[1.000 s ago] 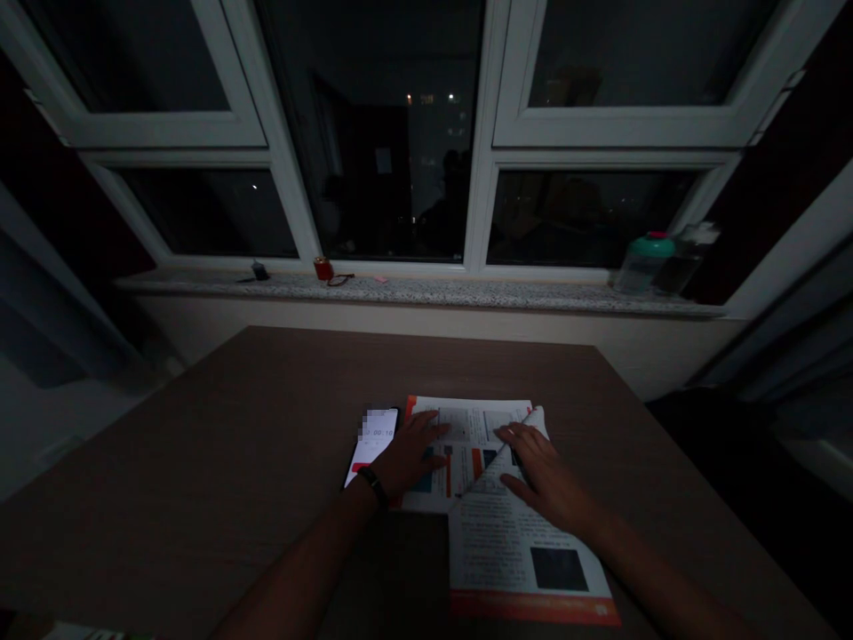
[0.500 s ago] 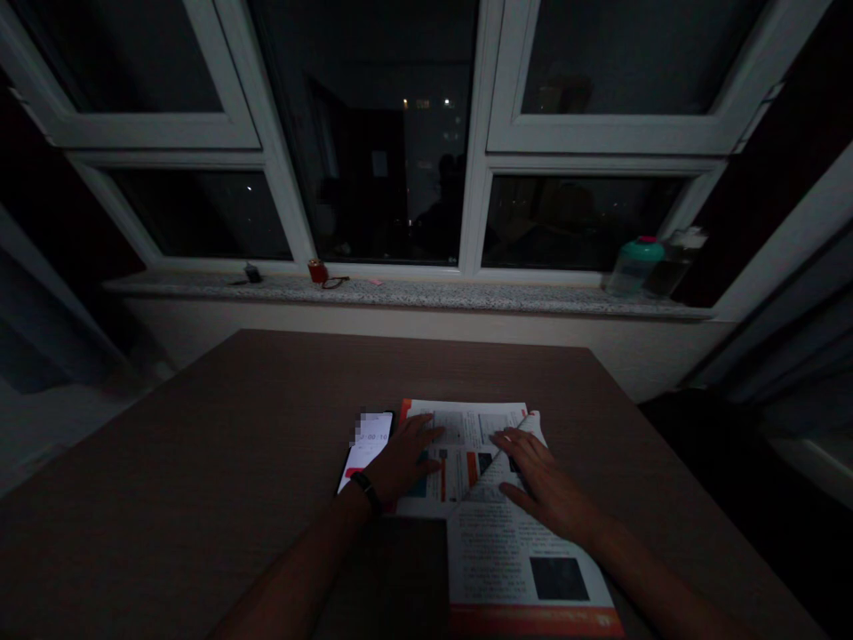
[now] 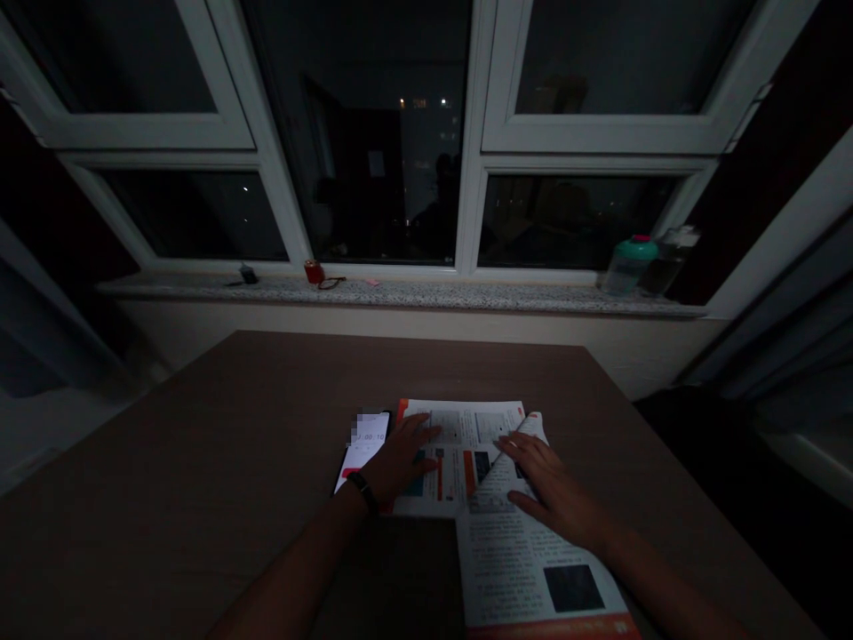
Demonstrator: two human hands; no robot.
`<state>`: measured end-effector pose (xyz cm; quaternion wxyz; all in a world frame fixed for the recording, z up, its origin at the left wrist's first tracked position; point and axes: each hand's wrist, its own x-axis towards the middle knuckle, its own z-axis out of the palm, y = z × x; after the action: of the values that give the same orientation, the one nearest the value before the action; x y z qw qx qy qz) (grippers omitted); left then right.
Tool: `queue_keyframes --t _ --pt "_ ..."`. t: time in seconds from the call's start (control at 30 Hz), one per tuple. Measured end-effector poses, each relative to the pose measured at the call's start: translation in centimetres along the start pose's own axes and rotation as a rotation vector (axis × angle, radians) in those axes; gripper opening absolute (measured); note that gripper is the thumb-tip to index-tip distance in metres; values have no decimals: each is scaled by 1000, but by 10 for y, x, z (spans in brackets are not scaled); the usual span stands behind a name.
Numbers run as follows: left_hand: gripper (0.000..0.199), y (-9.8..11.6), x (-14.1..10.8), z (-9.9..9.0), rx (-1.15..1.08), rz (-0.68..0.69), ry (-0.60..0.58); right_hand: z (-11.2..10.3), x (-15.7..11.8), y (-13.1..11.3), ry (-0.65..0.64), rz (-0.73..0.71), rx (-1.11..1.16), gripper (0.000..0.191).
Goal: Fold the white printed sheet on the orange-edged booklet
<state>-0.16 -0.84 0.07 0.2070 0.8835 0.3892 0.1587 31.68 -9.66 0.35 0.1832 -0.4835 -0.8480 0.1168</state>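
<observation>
Just right of the phone (image 3: 363, 444), on the bench (image 3: 267, 462), lies a printed paper (image 3: 459, 476) with orange trim, its far part flat and its folded flap (image 3: 510, 547) reaching nearer to the person than the phone does. Over the last second the flap has shifted: against the flat part, it now lies slightly farther right of the phone and closer to the person. Its slanting fold has moved the same way, so a little more print is uncovered on the phone's side.

The right hand (image 3: 553, 489) has travelled with it, while the left hand (image 3: 403, 449), next to the phone, has kept its place on the flat part. My reading is that the left steadies the paper while the right draws the flap across, the crease being not yet settled.

The left fingers are spread and laid on the print. The right fingers lie close together over the fold, thumb held apart; whether they pinch the edge, I cannot tell. The phone itself has not moved on the bench. Well beyond it, the windowsill (image 3: 426, 296) carries a bottle (image 3: 626, 267) with a green top, far to the phone's right, unchanged.
</observation>
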Motion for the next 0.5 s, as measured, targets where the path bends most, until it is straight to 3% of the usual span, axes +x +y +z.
queue_keyframes --t 0.27,0.5 --pt "53 2 -2 -3 30 29 36 1 -4 6 24 9 23 70" --pt "44 44 11 18 -27 106 51 1 5 8 82 9 97 75"
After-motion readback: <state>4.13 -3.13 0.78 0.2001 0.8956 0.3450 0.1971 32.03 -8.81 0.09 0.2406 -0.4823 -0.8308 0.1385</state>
